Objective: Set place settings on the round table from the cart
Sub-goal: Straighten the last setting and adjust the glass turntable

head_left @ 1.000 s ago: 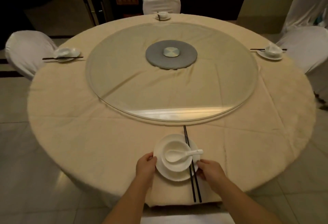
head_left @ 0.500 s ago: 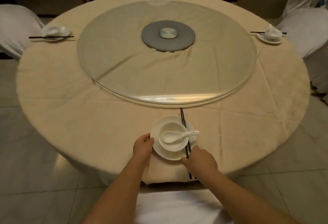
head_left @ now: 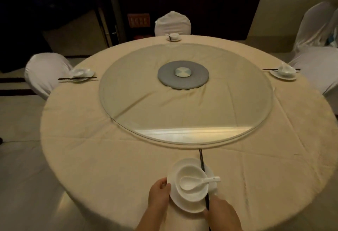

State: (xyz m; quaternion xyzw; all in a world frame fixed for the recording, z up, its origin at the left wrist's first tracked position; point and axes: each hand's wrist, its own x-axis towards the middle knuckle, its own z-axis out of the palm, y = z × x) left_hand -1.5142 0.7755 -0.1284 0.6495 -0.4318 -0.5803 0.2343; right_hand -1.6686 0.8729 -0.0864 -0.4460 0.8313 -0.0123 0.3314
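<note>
Four settings down, and you're at the near-edge one: left hand (head_left: pixel 158 195) pinching the plate (head_left: pixel 190 205), right hand (head_left: pixel 222 212) apparently gripping the chopsticks (head_left: pixel 202 163).

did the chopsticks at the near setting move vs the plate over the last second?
Yes. The chopsticks shifted leftward onto the plate: earlier they lay along its right edge, now they cross further in, beside the bowl, with the right hand at their near end.

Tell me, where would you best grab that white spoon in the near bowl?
Probably by its handle, from the right. The spoon lies with its scoop down in the bowl, while the handle sticks out over the rim, pointing right, free to pinch.
</note>
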